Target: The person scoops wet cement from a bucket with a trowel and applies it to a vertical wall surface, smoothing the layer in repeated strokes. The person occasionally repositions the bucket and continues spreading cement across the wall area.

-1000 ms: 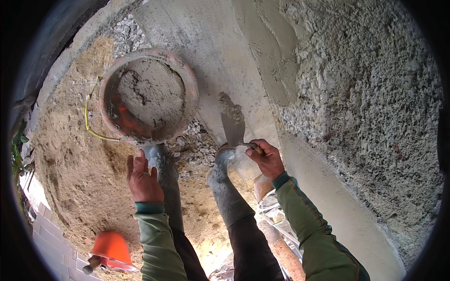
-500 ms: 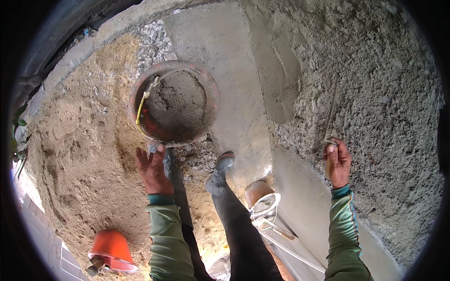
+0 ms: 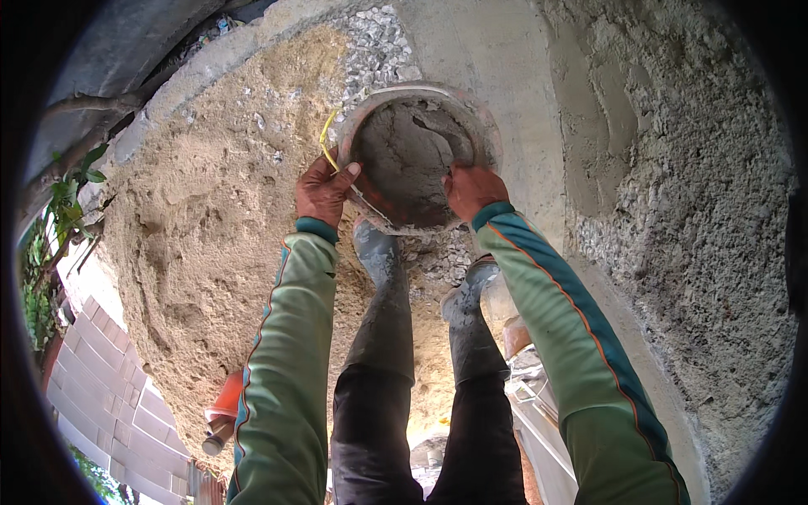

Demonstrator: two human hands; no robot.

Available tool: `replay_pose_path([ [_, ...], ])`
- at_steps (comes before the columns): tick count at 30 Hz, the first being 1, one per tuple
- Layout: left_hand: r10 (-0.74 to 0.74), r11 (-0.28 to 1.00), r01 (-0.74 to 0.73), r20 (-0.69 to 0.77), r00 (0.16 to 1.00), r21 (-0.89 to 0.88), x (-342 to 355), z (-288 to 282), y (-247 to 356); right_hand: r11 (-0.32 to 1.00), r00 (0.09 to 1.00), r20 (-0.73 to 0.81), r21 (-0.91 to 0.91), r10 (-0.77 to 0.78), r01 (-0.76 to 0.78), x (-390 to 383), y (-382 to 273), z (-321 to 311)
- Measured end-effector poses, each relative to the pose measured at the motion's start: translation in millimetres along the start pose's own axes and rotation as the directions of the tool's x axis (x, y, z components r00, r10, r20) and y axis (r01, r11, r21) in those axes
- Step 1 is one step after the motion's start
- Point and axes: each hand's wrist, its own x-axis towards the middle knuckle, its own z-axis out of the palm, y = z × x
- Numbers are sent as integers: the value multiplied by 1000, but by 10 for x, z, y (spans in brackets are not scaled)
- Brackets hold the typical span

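Observation:
A round bucket [image 3: 488, 135] of wet grey mortar [image 3: 391, 147] stands in front of my boots. My left hand [image 3: 324, 189] is closed on its left rim, thumb on the inner side, beside the yellow cord-like handle [image 3: 326, 139]. Over the right part of the bucket, my right hand [image 3: 473, 190] is a closed fist around the grip of what looks like a trowel. The fist hides the grip, and the blade cannot be made out. A dark curved groove runs through the mortar ahead of that hand.
Smooth concrete [image 3: 480, 42] runs beyond and right of the bucket, with rough mortar [image 3: 690, 185] farther right. Gravel [image 3: 374, 46] and sandy ground [image 3: 202, 202] lie left. An orange tub [image 3: 225, 397] and a small bucket [image 3: 515, 337] are partly hidden by my arms.
My right hand has swung left from the rough mortar into the bucket, bringing the trowel. The left hand remains at the bucket's rim. The view has shifted, so the bucket sits more central.

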Motion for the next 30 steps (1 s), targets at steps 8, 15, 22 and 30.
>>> replay_pose_path([
  [8, -90, 967, 50, -149, 985, -249, -647, 30, -544, 823, 968, 170, 565, -184, 57, -467, 368, 653],
  [15, -112, 991, 122, -154, 982, 56, -1552, -171, -402, 893, 997, 66, 450, -50, 15, -1227, 686, 276],
  [22, -137, 869, 207, -184, 973, 449, -3331, -966, -365, 762, 998, -56, 644, -30, 58, -3005, 109, 189],
  [30, -125, 794, 257, -267, 956, 551, -5773, -1749, -1277, 463, 833, 192, 882, -519, 86, -4204, 768, 85],
])
